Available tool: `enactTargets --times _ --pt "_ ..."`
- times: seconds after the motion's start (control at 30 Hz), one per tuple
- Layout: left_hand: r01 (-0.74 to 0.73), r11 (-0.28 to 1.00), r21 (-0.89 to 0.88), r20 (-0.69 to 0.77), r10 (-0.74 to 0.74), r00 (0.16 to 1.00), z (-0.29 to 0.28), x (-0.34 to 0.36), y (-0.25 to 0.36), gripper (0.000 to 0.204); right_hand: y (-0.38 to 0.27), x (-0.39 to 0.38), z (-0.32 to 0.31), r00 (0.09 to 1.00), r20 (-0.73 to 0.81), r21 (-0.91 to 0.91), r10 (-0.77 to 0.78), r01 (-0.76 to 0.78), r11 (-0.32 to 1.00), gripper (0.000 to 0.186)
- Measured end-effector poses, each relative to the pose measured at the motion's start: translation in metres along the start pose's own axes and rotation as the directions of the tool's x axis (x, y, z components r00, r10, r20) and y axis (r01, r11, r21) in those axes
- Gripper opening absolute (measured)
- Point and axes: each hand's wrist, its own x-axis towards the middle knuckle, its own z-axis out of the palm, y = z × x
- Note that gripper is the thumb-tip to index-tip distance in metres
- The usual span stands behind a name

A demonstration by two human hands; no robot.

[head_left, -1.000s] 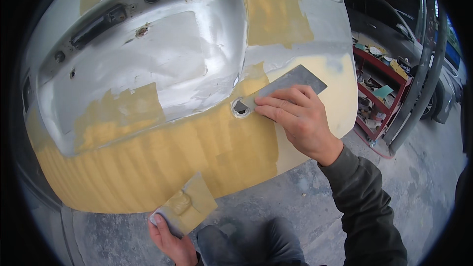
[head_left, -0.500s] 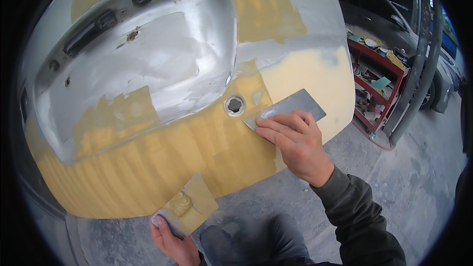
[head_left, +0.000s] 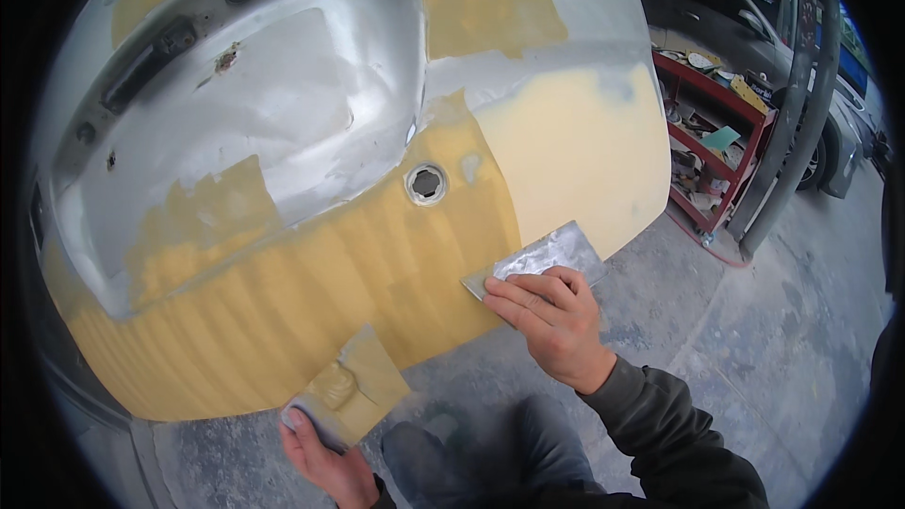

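Observation:
A car tailgate (head_left: pixel 283 66), bare grey metal with broad patches of yellow body filler, spreads out before me. My right hand (head_left: pixel 561 330) is closed around a rectangular metal filler spreader (head_left: pixel 568 247), fingers pressing its face; its left edge lies at the filler near the panel's lower rim. Below the panel's front edge, my left hand (head_left: pixel 325 465) grips a mixing plate (head_left: pixel 382 385) by its lower-left corner. A soft lump of filler (head_left: pixel 332 386) sits on that plate. Above and left of the spreader is a round hole (head_left: pixel 426 185) in the panel.
On the right stands a red shelf cart (head_left: pixel 709 85) loaded with tools and materials, beside grey posts (head_left: pixel 801 123). A dark car (head_left: pixel 716 14) is behind it. Dusty grey concrete floor (head_left: pixel 679 330) lies below, with a thin red hose (head_left: pixel 726 259) near the cart.
My right hand has drawn the spreader down toward the panel's lower edge. My left hand and plate have barely moved. The view has shifted slightly, so the panel appears farther left and higher.

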Motion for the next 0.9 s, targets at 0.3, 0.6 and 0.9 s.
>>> enactTargets --times 0.3,0.6,0.9 --pt "-0.011 0.997 0.076 -0.062 0.015 0.998 0.01 -0.011 0.011 0.036 -0.014 -0.054 0.01 0.998 0.057 0.022 0.02 -0.022 1.0 0.038" --pt "-0.022 0.994 0.103 0.127 0.008 0.992 -0.01 -0.031 0.016 0.029 -0.037 -0.06 -0.027 0.983 0.091 0.204 0.16 -0.176 0.963 0.029" --pt "-0.041 0.926 0.376 0.42 -0.131 0.898 0.001 -0.048 0.013 0.023 -0.032 -0.035 -0.075 0.771 0.637 0.733 0.031 -0.617 0.287 0.021"
